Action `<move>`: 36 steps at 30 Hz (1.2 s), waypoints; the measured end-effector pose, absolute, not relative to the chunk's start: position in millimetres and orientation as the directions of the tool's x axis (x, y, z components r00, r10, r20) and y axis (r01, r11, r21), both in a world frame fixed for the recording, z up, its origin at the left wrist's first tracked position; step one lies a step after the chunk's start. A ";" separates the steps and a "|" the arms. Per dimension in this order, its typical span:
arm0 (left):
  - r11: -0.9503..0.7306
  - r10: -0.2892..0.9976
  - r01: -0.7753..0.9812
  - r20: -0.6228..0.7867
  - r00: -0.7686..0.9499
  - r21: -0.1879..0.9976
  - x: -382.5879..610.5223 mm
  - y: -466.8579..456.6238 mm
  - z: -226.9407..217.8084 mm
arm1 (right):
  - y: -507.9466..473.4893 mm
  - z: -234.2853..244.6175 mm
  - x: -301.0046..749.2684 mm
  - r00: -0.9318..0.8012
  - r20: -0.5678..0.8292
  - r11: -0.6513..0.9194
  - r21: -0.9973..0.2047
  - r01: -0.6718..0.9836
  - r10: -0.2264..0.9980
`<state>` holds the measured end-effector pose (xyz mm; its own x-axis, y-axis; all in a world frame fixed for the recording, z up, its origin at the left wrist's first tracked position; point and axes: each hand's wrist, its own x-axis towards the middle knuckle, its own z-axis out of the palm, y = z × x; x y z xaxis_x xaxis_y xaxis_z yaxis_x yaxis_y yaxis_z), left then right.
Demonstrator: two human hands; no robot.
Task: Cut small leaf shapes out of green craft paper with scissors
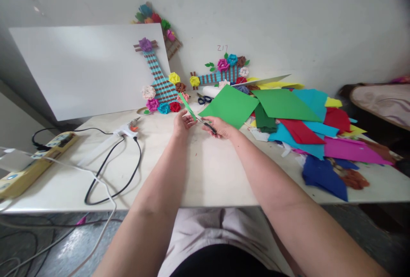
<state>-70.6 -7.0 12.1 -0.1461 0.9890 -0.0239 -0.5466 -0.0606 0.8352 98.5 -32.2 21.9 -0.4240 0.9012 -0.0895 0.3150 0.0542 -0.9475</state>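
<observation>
My left hand (pixel 183 123) is closed on a narrow strip of green paper (pixel 186 103), which slants up and to the left from the fingers. In my right hand (pixel 221 127) is a pair of scissors (pixel 209 128) with dark handles. The blades point left and meet the strip close to my left fingertips. Whether the blades are cutting through the paper, I cannot tell. Just behind my right hand lies a large sheet of green paper (pixel 230 105). A second pair of scissors (pixel 204 99) with dark blue handles rests beyond the strip.
A glue gun (pixel 127 130) with a looping black cord and a yellow power strip (pixel 35 161) are at the left. Coloured sheets (pixel 301 136) pile up on the right. At the back stand a flowered guitar-shaped craft (pixel 163 86), a smaller one (pixel 221 74) and a white board (pixel 92 67).
</observation>
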 end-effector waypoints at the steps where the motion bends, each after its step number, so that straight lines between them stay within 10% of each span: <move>1: -0.060 0.991 -0.546 -0.016 -0.134 0.836 -70.0 -8.3 12.4 | -31.4 21.7 98.3 -0.407 -0.092 0.046 -0.947 0.318 0.909; 36: -0.233 0.956 -0.387 0.137 -0.260 0.892 -46.2 -15.6 12.9 | -34.0 23.1 93.6 -0.304 -0.091 -0.010 -0.966 0.258 0.948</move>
<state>-46.2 -15.6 12.9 -0.2599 0.9558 0.1373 -0.3869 -0.2334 0.8921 93.6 -34.0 23.1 -0.3044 0.9482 -0.0912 0.2580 -0.0101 -0.9661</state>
